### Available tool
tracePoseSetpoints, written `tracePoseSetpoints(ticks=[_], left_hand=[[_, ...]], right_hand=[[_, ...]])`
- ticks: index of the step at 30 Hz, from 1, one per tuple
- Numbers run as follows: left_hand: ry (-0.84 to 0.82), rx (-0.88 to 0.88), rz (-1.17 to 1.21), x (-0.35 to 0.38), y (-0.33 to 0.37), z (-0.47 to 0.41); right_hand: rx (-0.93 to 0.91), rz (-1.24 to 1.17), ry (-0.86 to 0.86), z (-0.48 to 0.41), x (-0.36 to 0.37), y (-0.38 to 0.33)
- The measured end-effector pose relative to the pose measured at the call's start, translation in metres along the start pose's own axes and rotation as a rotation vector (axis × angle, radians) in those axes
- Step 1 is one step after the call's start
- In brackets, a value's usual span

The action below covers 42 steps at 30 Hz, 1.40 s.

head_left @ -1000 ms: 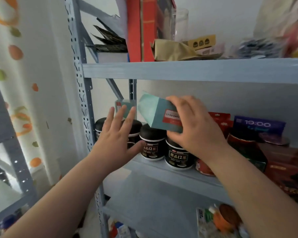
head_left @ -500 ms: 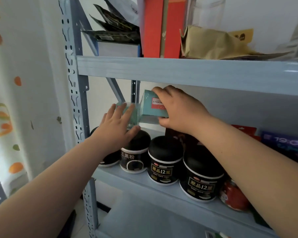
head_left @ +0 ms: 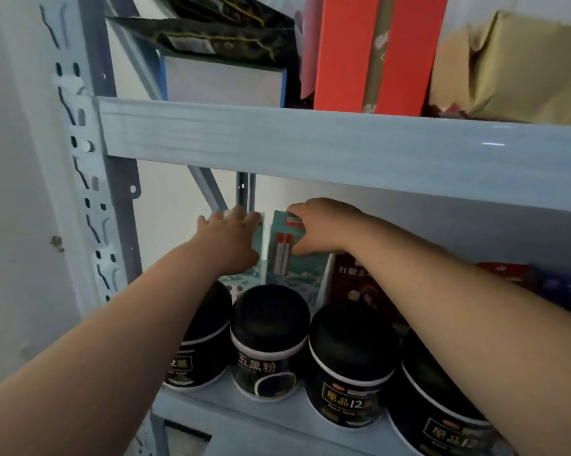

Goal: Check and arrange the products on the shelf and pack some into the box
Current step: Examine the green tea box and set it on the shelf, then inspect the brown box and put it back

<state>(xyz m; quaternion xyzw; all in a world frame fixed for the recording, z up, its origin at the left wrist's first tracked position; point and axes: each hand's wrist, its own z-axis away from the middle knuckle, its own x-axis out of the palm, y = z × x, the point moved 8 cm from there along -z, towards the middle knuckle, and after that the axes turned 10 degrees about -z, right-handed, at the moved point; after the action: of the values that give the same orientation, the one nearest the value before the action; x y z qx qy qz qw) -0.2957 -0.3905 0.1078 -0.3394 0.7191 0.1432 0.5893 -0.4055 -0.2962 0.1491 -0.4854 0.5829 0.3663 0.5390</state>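
- Two hands have gone deeper into the middle tier of the shelf (head_left: 271, 421) than a second ago.
- The right teal carton (head_left: 294, 269) was then carried tilted in the air in front of the jars. It now stands upright at the back of that tier, behind the jars and just beside the left teal carton (head_left: 260, 248).
- Right hand (head_left: 323, 228): grip clamped on the right teal carton's top, fingers over the upper edge, thumb on the front face.
- Left hand (head_left: 231, 241): moved from open air onto the left teal carton. Whether its grip is closed round the carton or merely resting on it cannot be told.
- Judgement: placement looks nearly complete. Release and squaring-up remain, and packing is a later step.
- Shelf: painted pale blue-grey steel, with smooth beams and a perforated upright.
- Black jars (head_left: 267, 340): four cylinders in a row along the front edge, with domed matt-black lids and glossy printed labels.
- Teal cartons: thin rectangular card with a printed wave pattern and a red-and-white label strip.
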Motion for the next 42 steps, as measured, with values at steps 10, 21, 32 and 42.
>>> tracePoseSetpoints(ticks=[10, 21, 32, 42], left_hand=[[-0.053, 0.115, 0.014, -0.006, -0.002, -0.013], [-0.129, 0.094, 0.021, -0.008, -0.001, -0.013], [0.057, 0.474, 0.057, -0.060, 0.132, -0.024], [0.042, 0.479, -0.025, -0.041, 0.191, -0.034]], right_hand=[[0.090, -0.003, -0.101, -0.027, 0.030, 0.011], [0.086, 0.019, -0.082, -0.012, 0.025, 0.018], [0.281, 0.110, 0.015, 0.083, -0.011, 0.082], [0.298, -0.019, 0.060, 0.159, -0.017, 0.113]])
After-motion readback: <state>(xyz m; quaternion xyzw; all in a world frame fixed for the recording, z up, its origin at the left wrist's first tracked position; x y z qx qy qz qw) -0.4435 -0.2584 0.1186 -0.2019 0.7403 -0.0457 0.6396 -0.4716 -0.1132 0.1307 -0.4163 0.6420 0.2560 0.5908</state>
